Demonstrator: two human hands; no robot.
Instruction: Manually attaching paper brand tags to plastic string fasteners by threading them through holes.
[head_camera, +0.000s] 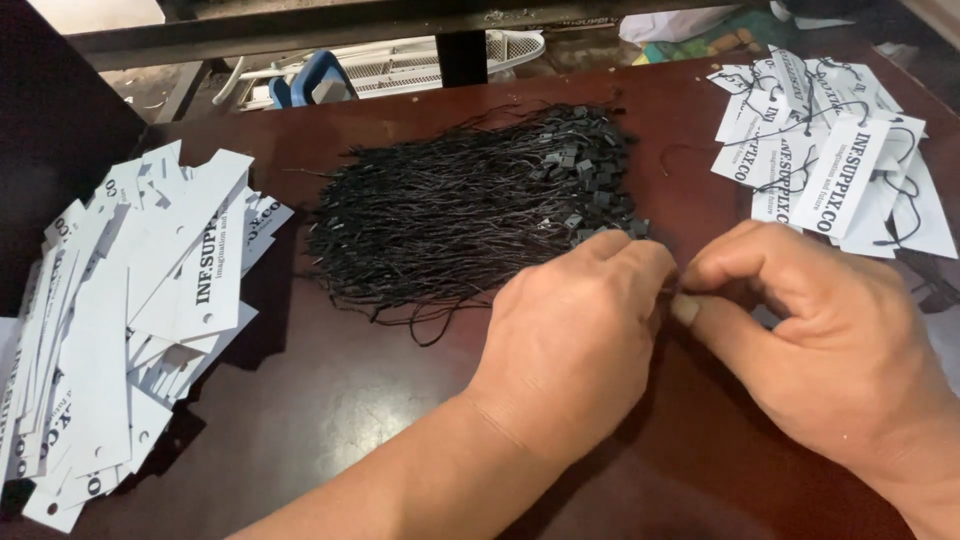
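Both hands are meeting at the near right of the dark red desk (330, 400), fingertips together just off the right end of the strings (470, 215). The left hand (575, 340) is lying knuckles up, its fingers curling down so that the tips are hiding behind the hand itself. The right hand (810, 340) is pinching, thumb and forefinger closing to a tight grip where the hands are touching. Something thin and dark seems to be sitting in that pinch, but it is too small and too shadowed to name; whether the left grip is holding anything cannot be told.

The strings are lying in a loose black bundle across the middle of the desk, small black plastic ends clustering at its right side, just beside the left knuckles. A few loops are straying out toward the near edge.

White tags (130, 320) are fanning out in a heap at the left, with the frame's edge cutting off the lower ones. A second pile of strung tags (830, 160) is sitting at the far right, well apart from the first, black loops trailing over it; its right side is also running out of frame. Beyond the desk, a blue-handled thing and white mesh are showing dimly, too unclear to identify.
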